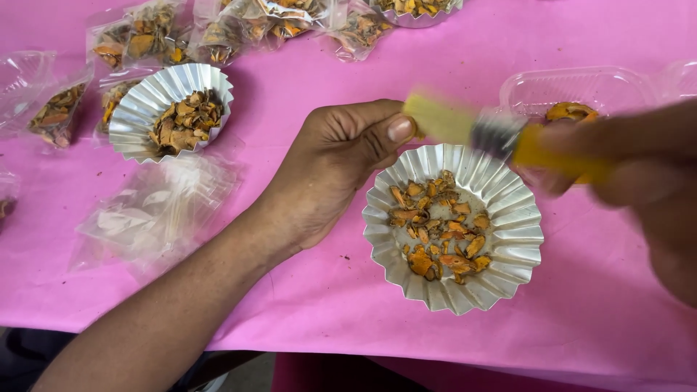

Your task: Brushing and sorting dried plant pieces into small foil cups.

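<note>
A fluted silver foil cup (519,236) sits on the pink cloth and holds several orange dried pieces (439,229). My left hand (334,163) pinches the cup's upper left rim between thumb and fingers. My right hand (646,189), blurred, grips a small brush with a yellow handle (555,156), a metal band and pale bristles (439,117). The bristles hover just above the cup's rim, near my left thumb.
A second foil cup (138,109) full of dried pieces stands at upper left. Empty clear bags (156,207) lie below it. Filled clear bags (145,33) line the top edge. A clear plastic container (573,91) sits behind the brush. The table's front edge runs along the bottom.
</note>
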